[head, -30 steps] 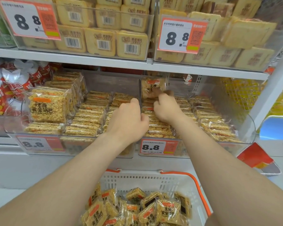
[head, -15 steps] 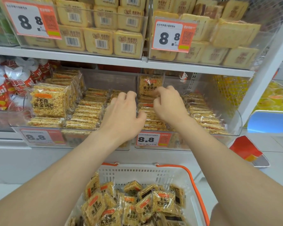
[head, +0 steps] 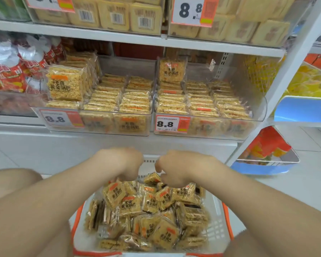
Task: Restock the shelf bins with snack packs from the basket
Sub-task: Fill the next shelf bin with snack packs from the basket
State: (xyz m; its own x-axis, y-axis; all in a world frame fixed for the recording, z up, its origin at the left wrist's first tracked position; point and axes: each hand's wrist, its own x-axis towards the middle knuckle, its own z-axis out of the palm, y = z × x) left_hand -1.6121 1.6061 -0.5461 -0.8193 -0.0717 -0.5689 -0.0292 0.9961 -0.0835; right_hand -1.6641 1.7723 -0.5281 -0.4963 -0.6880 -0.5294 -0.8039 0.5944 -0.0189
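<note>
My left grip (head: 121, 165) and right grip (head: 176, 169) hang blurred over the basket (head: 219, 229), fingers curled down toward the snack packs (head: 130, 203) heaped inside; whether either clasps one, I cannot tell.

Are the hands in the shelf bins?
No: the left hand and right hand hover over the snack packs in the basket, below the bins.

The square snack packs (head: 131, 203) have a clear, glossy film wrapper over a rough, grainy golden cake. The white basket with orange rim (head: 218, 225) is matt, perforated plastic. The transparent shelf bins (head: 258, 115) are smooth, shiny plastic. The white shelf board (head: 100, 37) looks like matt painted metal.
</note>
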